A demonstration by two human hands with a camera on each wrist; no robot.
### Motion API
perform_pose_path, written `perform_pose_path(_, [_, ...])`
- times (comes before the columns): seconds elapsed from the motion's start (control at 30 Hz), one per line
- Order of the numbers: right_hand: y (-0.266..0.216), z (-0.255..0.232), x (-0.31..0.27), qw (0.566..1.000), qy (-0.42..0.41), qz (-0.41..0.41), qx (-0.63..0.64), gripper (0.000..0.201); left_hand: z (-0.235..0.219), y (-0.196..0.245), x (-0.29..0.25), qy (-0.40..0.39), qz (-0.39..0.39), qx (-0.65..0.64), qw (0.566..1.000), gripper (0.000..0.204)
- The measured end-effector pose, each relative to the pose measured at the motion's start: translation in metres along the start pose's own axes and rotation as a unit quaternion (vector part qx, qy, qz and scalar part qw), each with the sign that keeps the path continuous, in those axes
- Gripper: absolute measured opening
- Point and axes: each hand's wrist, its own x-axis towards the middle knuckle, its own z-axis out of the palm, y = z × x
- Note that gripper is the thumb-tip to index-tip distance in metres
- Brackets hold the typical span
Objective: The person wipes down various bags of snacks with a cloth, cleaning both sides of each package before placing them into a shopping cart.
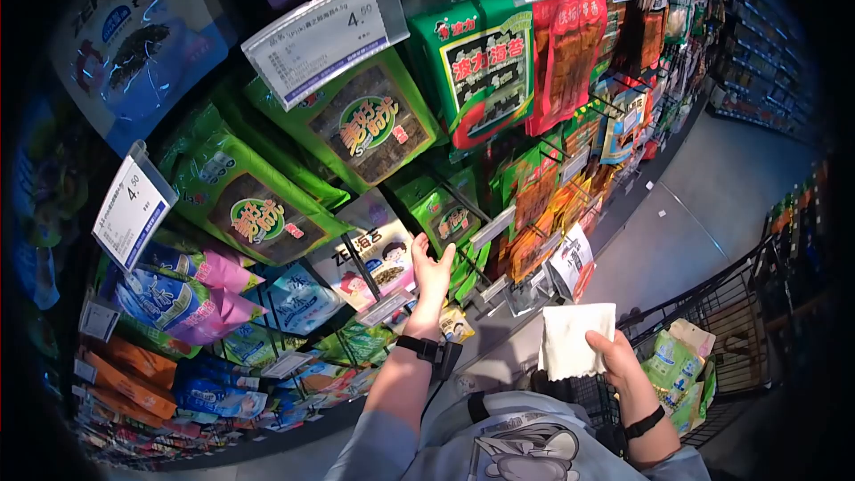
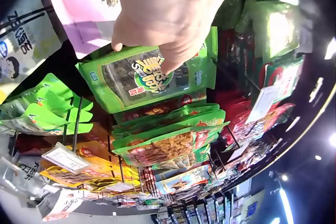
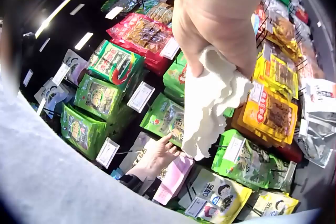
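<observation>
Left hand [image 1: 433, 278]: open fingers reaching at a green seaweed packet [image 1: 445, 223]; grasp needed next. Right hand [image 1: 614, 358]: pinches white cloth [image 1: 574, 338].

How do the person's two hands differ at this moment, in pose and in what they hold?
The left hand is raised to the hanging snack packs, fingers straight, touching the green seaweed pack; the right hand sits lower, above the shopping cart.
The left hand holds nothing; the right hand pinches a white paper between thumb and fingers.
The left hand reaches toward the shelf; the right hand stays near the body.
Both wear a black wrist strap.
</observation>
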Motion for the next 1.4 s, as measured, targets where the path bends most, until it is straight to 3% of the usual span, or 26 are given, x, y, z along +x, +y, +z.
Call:
perform_pose_path(0.07, [0.003, -0.009, -0.007, 1.000, 0.012, -0.004, 0.009, 0.039, 0.007, -0.001, 0.004, 0.031, 0.041, 0.083, 0.995, 0.066])
perform_pose_path(0.3, [0.014, -0.026, -0.023, 0.998, 0.049, -0.010, 0.032, 0.041, 0.030, -0.009, 0.017, -0.019, 0.018, 0.195, 0.980, 0.061])
perform_pose_path(0.37, [0.013, -0.026, -0.026, 0.998, 0.056, -0.018, 0.037, 0.041, 0.035, -0.001, 0.013, -0.014, -0.013, -0.036, 0.999, 0.045])
perform_pose_path(0.43, [0.011, -0.023, -0.031, 0.998, 0.060, -0.016, 0.032, 0.039, 0.032, 0.005, 0.000, -0.013, 0.022, -0.099, 0.995, 0.037])
perform_pose_path(0.63, [0.017, -0.024, -0.028, 0.997, 0.067, -0.010, 0.026, 0.038, -0.004, 0.043, -0.049, -0.138, 0.013, -0.074, 0.988, 0.032])
perform_pose_path(0.73, [0.016, -0.020, -0.023, 0.997, 0.066, 0.002, 0.027, 0.037, -0.012, 0.053, -0.072, -0.213, -0.034, -0.156, 0.964, 0.034])
perform_pose_path(0.77, [0.016, -0.018, -0.021, 0.998, 0.065, 0.003, 0.027, 0.037, -0.013, 0.068, -0.082, -0.219, -0.083, -0.169, 0.957, 0.033])
perform_pose_path(0.83, [0.016, -0.015, -0.019, 0.998, 0.058, -0.009, 0.038, 0.037, -0.019, 0.068, -0.096, -0.244, -0.069, -0.184, 0.950, 0.034])
perform_pose_path(0.87, [0.013, -0.013, -0.018, 0.998, 0.058, -0.006, 0.039, 0.037, -0.020, 0.068, -0.100, -0.244, -0.104, -0.209, 0.941, 0.035])
perform_pose_path(0.9, [0.010, -0.010, -0.018, 0.997, 0.059, -0.015, 0.037, 0.037, -0.023, 0.069, -0.103, -0.243, -0.108, -0.207, 0.941, 0.035])
perform_pose_path(0.97, [0.005, -0.007, -0.018, 0.997, 0.062, -0.019, 0.034, 0.038, -0.029, 0.073, -0.111, -0.264, -0.195, -0.210, 0.921, 0.036])
perform_pose_path(1.03, [0.004, -0.008, -0.017, 0.997, 0.055, -0.047, 0.034, 0.038, -0.033, 0.072, -0.121, -0.288, -0.199, -0.192, 0.917, 0.037])
perform_pose_path(1.13, [0.008, -0.018, -0.009, 0.989, 0.106, -0.099, 0.036, 0.040, -0.033, 0.086, -0.134, -0.335, -0.306, -0.277, 0.847, 0.041])
perform_pose_path(1.17, [0.005, -0.018, -0.009, 0.982, 0.136, -0.131, 0.028, 0.039, -0.031, 0.086, -0.137, -0.341, -0.316, -0.273, 0.842, 0.041])
perform_pose_path(1.23, [-0.001, -0.013, -0.010, 0.962, 0.182, -0.205, -0.003, 0.040, -0.029, 0.084, -0.143, -0.325, -0.447, -0.292, 0.780, 0.042])
perform_pose_path(1.3, [-0.017, 0.009, -0.021, 0.925, 0.225, -0.266, -0.150, 0.043, -0.024, 0.081, -0.147, -0.351, -0.468, -0.302, 0.753, 0.041])
perform_pose_path(1.33, [-0.016, 0.021, -0.023, 0.906, 0.197, -0.325, -0.189, 0.047, -0.020, 0.085, -0.148, -0.367, -0.477, -0.335, 0.725, 0.042])
perform_pose_path(1.37, [-0.019, 0.031, -0.027, 0.833, 0.188, -0.401, -0.332, 0.048, -0.016, 0.092, -0.148, -0.382, -0.483, -0.368, 0.697, 0.044])
perform_pose_path(1.4, [-0.027, 0.044, -0.038, 0.749, 0.146, -0.474, -0.439, 0.053, -0.010, 0.102, -0.150, -0.394, -0.465, -0.358, 0.708, 0.050])
